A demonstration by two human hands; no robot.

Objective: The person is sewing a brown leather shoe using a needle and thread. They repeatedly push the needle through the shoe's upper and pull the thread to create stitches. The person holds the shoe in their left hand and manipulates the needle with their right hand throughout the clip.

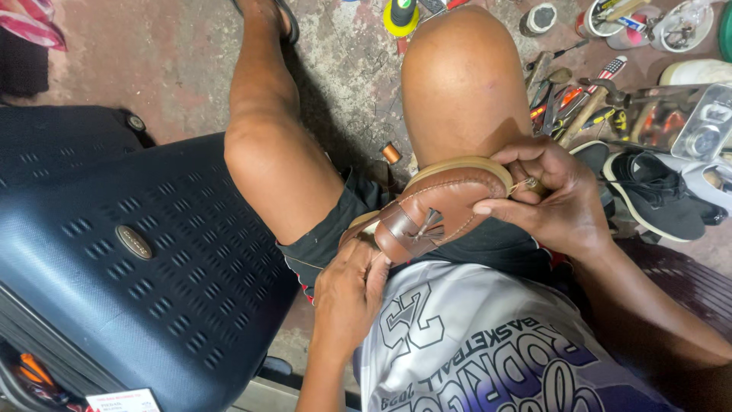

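— Across my lap, just below my right knee [457, 76], what have I got?

— Brown loafer [435, 214], lying on its side on my shorts, toe pointing at that knee, tan sole edge up.

— Left hand [347, 294]?

— Closed around the heel end, fingers curled tight on the leather.

— Right hand [553, 198]?

— Clamped on the toe, thumb pressed along the upper, fingertips pinching a small metal tool [528, 184] at the sole rim.

— Anything beside that knee?

— Dark suitcase [137, 252] off to its left; tools [579, 103] and a black sneaker [656, 194] to its right.

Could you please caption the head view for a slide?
Both hands, left and right, hold a brown loafer on the lap.
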